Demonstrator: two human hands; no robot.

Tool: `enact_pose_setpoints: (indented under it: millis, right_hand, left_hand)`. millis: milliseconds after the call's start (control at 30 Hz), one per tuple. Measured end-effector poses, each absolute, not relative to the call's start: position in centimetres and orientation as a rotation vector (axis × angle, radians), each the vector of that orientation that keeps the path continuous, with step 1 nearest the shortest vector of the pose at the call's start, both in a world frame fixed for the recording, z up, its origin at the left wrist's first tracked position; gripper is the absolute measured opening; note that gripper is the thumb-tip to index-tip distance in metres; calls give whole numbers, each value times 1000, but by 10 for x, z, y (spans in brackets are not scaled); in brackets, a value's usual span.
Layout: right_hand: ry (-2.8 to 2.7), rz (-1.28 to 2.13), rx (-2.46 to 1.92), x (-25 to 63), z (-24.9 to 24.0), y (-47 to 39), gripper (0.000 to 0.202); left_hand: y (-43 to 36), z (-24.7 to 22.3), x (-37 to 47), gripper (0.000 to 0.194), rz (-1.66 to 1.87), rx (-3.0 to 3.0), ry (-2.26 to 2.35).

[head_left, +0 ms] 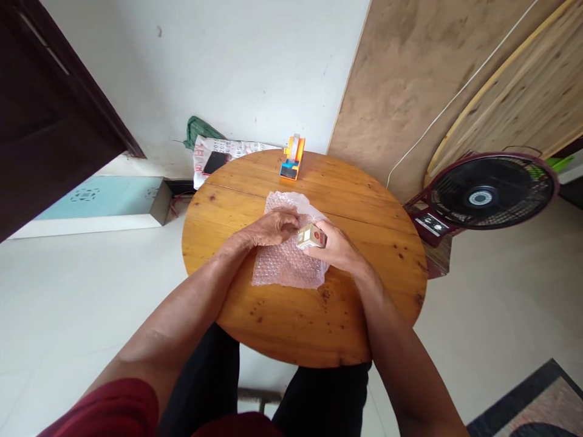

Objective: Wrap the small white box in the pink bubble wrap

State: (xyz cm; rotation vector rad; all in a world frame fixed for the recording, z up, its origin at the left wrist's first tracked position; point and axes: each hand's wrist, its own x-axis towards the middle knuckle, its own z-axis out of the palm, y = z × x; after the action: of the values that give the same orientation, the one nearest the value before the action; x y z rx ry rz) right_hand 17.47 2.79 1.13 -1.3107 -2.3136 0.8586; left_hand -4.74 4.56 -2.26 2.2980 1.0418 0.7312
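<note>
A sheet of clear, pinkish bubble wrap point(289, 267) is spread on the round wooden table point(255, 318). Over its right part, my right hand point(339, 246) grips a small cardboard box point(311, 237), which has a white label and a red mark. My left hand point(276, 227) is at the upper left of the sheet, just left of the box, with its fingers curled in. Whatever may be between those fingers is hidden.
An orange and blue tape dispenser point(292, 159) stands at the table's far edge. Behind the table, a dark phone-like object point(215, 162) lies on a printed white sack point(237, 147). To the right is a dark red fan point(483, 197).
</note>
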Motion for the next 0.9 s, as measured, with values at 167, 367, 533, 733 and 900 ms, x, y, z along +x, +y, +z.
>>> enact_pose_setpoints:
  millis: [167,367,533,733,900]
  right_hand:
    - [-2468,692,-1202,171,13,19,43]
    - [-2447,746,-1248,176,13,23,38]
    - [-2420,812,-1172,178,6,29,39]
    - [-2331,968,-1114,181,0,32,46]
    - [-2293,1024,-1078,182,-3,34,47]
  left_hand:
    - [47,-26,-44,33,644,2438,1163]
    - [46,-24,-44,35,579,2433,1184]
    - [46,-24,-43,36,570,2432,1193]
    - [44,-21,-43,40,580,2439,1187]
    - [43,-18,-42,35,583,2433,1177]
